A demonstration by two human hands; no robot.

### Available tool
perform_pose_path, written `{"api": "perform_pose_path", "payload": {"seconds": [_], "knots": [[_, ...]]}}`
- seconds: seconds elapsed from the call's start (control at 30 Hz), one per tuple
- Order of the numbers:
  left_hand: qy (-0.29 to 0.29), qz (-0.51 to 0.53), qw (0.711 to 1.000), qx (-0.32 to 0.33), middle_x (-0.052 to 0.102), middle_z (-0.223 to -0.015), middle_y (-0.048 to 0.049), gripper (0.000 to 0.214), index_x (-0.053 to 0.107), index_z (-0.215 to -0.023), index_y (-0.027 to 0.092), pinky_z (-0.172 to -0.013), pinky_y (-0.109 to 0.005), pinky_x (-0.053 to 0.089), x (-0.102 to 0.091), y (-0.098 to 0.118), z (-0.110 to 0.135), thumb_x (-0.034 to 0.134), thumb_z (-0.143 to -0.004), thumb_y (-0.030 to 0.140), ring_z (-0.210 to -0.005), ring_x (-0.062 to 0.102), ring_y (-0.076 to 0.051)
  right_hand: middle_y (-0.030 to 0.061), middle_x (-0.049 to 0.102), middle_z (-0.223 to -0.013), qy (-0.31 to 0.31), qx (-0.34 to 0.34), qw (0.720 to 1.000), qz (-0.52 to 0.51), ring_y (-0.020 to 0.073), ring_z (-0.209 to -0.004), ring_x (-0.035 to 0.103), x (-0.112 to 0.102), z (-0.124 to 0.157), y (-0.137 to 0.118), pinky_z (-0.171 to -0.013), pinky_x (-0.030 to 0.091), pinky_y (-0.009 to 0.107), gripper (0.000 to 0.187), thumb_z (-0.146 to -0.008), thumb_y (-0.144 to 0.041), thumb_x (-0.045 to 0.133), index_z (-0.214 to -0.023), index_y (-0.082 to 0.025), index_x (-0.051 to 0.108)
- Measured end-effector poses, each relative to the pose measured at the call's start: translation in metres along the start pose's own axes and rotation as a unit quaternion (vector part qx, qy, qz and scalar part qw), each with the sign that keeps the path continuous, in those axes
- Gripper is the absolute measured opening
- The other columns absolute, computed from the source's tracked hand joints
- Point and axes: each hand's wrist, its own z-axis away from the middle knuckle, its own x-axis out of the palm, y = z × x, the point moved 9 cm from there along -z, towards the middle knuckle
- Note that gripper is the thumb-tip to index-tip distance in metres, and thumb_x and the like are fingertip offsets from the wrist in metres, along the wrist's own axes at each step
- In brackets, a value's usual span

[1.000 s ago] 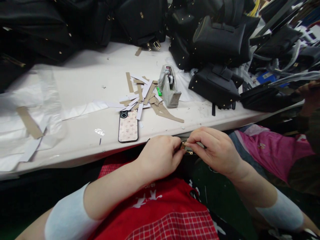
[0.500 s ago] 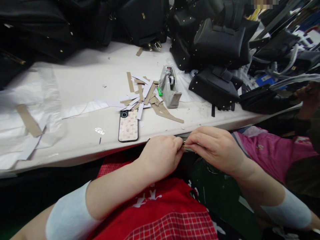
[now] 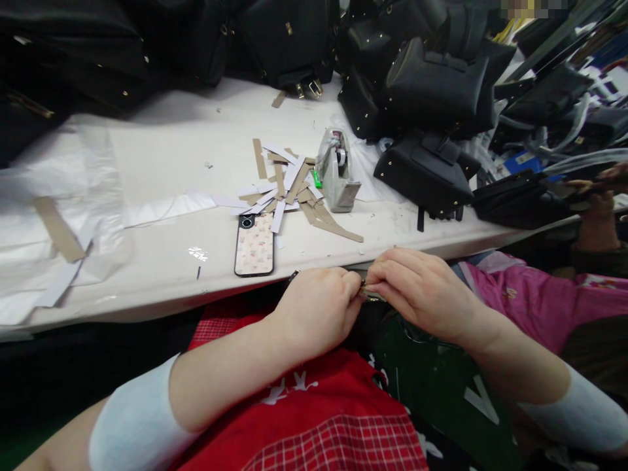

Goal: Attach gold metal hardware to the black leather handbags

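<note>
Just beyond the table's front edge, above my lap, my left hand [image 3: 316, 307] and my right hand [image 3: 424, 291] meet fingertip to fingertip. Between them shows a small gold-coloured metal piece [image 3: 364, 284], pinched by my right thumb and fingers. My left fingers are closed at its other side; what they hold is mostly covered by the hand. A small dark bit [image 3: 293, 277] pokes out behind my left hand. Nearest on the table is a phone [image 3: 254, 246] lying with its patterned case up.
Strips of card [image 3: 289, 183] lie in a loose pile beside a grey tape dispenser [image 3: 341, 176]. Black handbags [image 3: 424, 171] crowd the back and right of the white table [image 3: 161, 157]. Clear plastic sheeting [image 3: 101, 216] covers the left. At far right is another person's hand [image 3: 596, 203].
My hands stay together in nearly the same pose, with the metal piece slightly turned. The view has shifted a little. The other person's hands at right have moved.
</note>
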Motion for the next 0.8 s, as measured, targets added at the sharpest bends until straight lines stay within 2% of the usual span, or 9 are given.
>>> {"api": "perform_pose_path", "payload": {"seconds": [0.27, 0.43, 0.63, 0.8], "knots": [[0.02, 0.096, 0.995, -0.035, 0.06, -0.059, -0.0002, 0.026, 0.057, -0.067, 0.019, -0.05, -0.027, 0.031, -0.003, -0.009, 0.0, 0.049, -0.088, 0.032, -0.052, 0.052, -0.015, 0.0042, 0.056, -0.076, 0.005, 0.017, 1.0, -0.016, 0.0186, -0.072, 0.053, 0.005, 0.001, 0.002, -0.067, 0.041, 0.031, 0.017, -0.097, -0.019, 0.044, -0.082, -0.017, 0.051], [-0.002, 0.178, 0.981, -0.074, 0.057, -0.057, 0.0011, 0.029, 0.056, -0.063, 0.018, -0.049, -0.024, 0.029, 0.001, -0.021, -0.003, 0.053, -0.086, 0.036, -0.05, 0.047, -0.011, 0.0027, 0.057, -0.076, 0.009, 0.039, 0.998, -0.046, 0.0171, -0.072, 0.053, 0.001, 0.005, 0.007, -0.066, 0.041, 0.029, 0.013, -0.095, -0.017, 0.045, -0.083, -0.019, 0.05], [-0.035, 0.271, 0.958, -0.087, 0.053, -0.058, 0.0035, 0.027, 0.057, -0.065, 0.017, -0.051, -0.021, 0.031, 0.014, -0.029, -0.005, 0.056, -0.083, 0.037, -0.055, 0.047, -0.011, 0.0035, 0.062, -0.081, 0.051, 0.107, 0.99, -0.078, 0.0172, -0.076, 0.058, -0.005, 0.009, 0.023, -0.069, 0.045, 0.029, 0.004, -0.09, -0.02, 0.057, -0.087, -0.019, 0.055], [-0.023, 0.254, 0.964, -0.075, 0.051, -0.056, 0.0038, 0.031, 0.056, -0.063, 0.017, -0.051, -0.022, 0.03, 0.012, -0.028, -0.007, 0.053, -0.085, 0.038, -0.052, 0.044, -0.01, 0.0038, 0.067, -0.086, 0.05, 0.108, 0.986, -0.119, 0.0173, -0.082, 0.063, 0.0, 0.004, 0.023, -0.074, 0.047, 0.029, 0.006, -0.087, -0.021, 0.064, -0.093, -0.019, 0.064]]}}
